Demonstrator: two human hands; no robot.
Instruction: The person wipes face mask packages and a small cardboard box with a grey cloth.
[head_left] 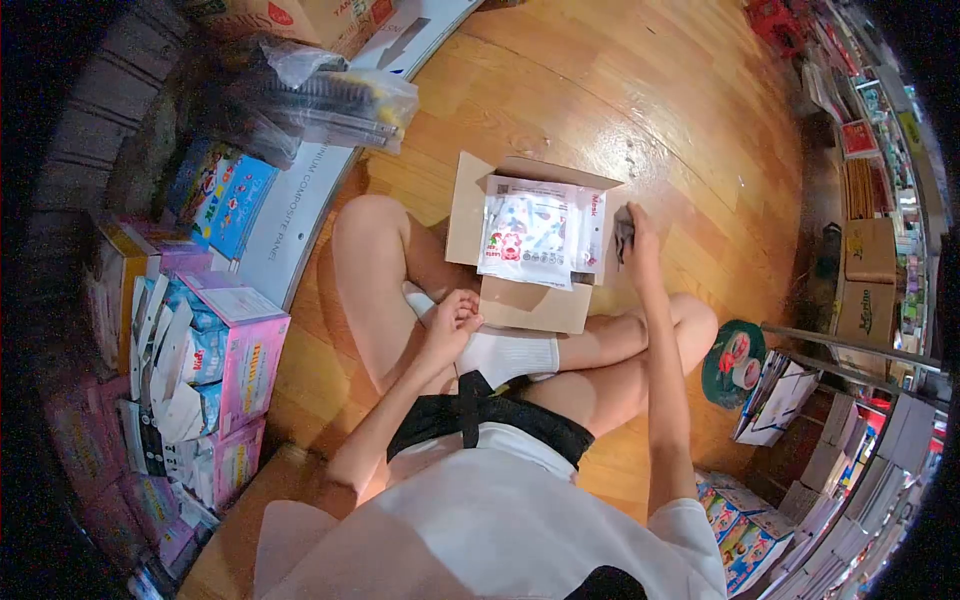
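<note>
An open cardboard box (530,308) sits on the floor in front of my crossed legs, its flaps spread outward. White mask packets (530,235) with red print and a pale pattern lie on top in it. My left hand (457,322) is closed, fingers curled together at the left corner of the near flap; whether it pinches the flap or something small is hidden. To the right of the box, my right hand (641,238) is closed around a small dark grey object (624,236), whose kind I cannot make out.
Pink boxes (245,350) with blue packets are stacked at the left. Behind them lie a blue box (215,195) and plastic-wrapped items (340,105) on a white panel. At right are a green round tray (722,372) with tape rolls and crowded shelves (870,250).
</note>
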